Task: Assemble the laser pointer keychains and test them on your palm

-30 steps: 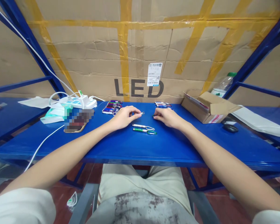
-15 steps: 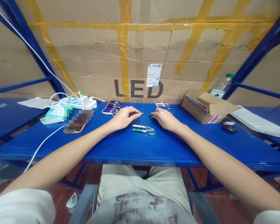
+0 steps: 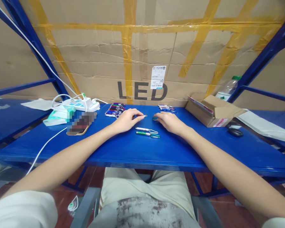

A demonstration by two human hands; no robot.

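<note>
My left hand (image 3: pixel 127 121) is closed in a pinch, with a tiny shiny metallic piece (image 3: pixel 145 116) sticking out past its fingertips. Opposite it, my right hand (image 3: pixel 170 122) grips a small dark green piece (image 3: pixel 154 118), mostly hidden by the fingers. A short gap separates the two hands. Just in front of them, a silver penlight (image 3: pixel 142 129) and a green penlight (image 3: pixel 143 133) lie side by side on the blue table (image 3: pixel 142 152), each with a carabiner clip at its right end. Beyond my left hand is a row of coloured penlights (image 3: pixel 112 110); a smaller group of penlights (image 3: pixel 163 107) lies beyond my right.
At left are a phone (image 3: pixel 82 124), a tissue pack (image 3: pixel 58 116) and a white power strip (image 3: pixel 85 104) with cables. An open cardboard box (image 3: pixel 207 110), a black computer mouse (image 3: pixel 235 132) and a bottle (image 3: pixel 230 87) stand at right. A large carton (image 3: pixel 97 63) walls off the back.
The view has shifted very slightly. Both hands stay almost in place with their small pieces, and the green piece in my right hand looks slightly turned.
</note>
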